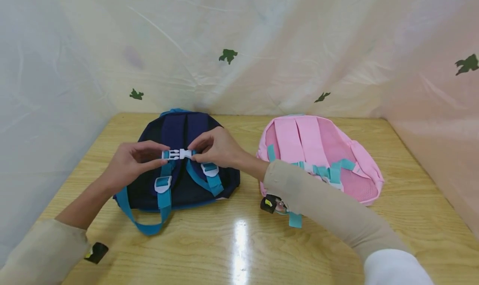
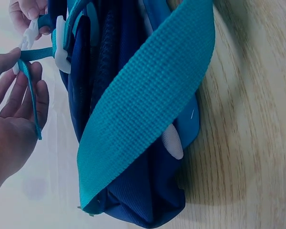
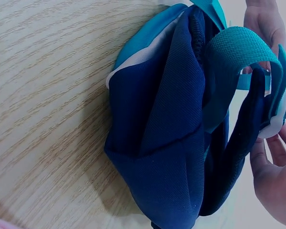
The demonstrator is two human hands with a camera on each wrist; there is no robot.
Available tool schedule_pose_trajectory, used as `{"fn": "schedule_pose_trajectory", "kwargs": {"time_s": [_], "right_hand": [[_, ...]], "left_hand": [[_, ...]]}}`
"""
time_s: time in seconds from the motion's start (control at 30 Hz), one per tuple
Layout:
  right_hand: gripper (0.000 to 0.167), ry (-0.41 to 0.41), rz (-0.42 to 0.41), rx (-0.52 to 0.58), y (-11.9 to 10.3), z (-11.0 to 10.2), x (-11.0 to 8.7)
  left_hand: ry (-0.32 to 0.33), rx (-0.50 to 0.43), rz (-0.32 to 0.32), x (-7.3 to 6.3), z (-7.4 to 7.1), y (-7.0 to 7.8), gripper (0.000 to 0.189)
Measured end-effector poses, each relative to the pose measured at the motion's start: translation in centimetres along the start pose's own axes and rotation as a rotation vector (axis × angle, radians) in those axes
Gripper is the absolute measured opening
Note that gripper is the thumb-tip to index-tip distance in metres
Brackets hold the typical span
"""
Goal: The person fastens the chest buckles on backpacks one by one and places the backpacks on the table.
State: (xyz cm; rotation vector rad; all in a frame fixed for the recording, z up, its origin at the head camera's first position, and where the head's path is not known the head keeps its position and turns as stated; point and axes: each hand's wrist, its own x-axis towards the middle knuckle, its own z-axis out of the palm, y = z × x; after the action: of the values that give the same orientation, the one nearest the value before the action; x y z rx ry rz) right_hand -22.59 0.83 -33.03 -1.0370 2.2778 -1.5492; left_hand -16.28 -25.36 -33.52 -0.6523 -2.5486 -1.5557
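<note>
A navy backpack (image 1: 224, 177) lies straps-up on the table, with blue webbing and white adjusters. Above it, my left hand (image 1: 125, 164) pinches the pronged half of a white side-release buckle (image 1: 174, 154) between thumb and fingers. The socket half (image 1: 185, 154) is pinched by my right hand (image 1: 220, 147). Both halves line up end to end, the prongs right at the socket's mouth, with their arms still showing. In the left wrist view a loose webbing tail (image 2: 32, 98) hangs from the buckle by the left hand (image 2: 14, 124). The backpack hides part of the right hand (image 3: 276, 183) in the right wrist view.
To the right lies a pink backpack (image 1: 295, 139) with teal straps, partly covered by my right forearm. A blue webbing loop (image 1: 147, 229) hangs toward the table's front. Small black objects show near the left sleeve (image 1: 48, 251) and below the pink backpack. Pale sheeting (image 1: 179, 68) surrounds the wooden table (image 1: 202, 243).
</note>
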Motion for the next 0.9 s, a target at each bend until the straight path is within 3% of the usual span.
{"fn": "schedule_pose_trajectory", "kwargs": {"time_s": [0.63,0.9], "right_hand": [[0.019,-0.005,-0.031,-0.042,-0.1,0.03,-0.08],[0.019,0.012,-0.024,-0.01,0.05,0.13,-0.22]], "left_hand": [[-0.019,0.004,-0.025,0.4,0.5,-0.13,0.025],[-0.02,0.023,-0.026,0.39,0.64,-0.08,0.024]]}}
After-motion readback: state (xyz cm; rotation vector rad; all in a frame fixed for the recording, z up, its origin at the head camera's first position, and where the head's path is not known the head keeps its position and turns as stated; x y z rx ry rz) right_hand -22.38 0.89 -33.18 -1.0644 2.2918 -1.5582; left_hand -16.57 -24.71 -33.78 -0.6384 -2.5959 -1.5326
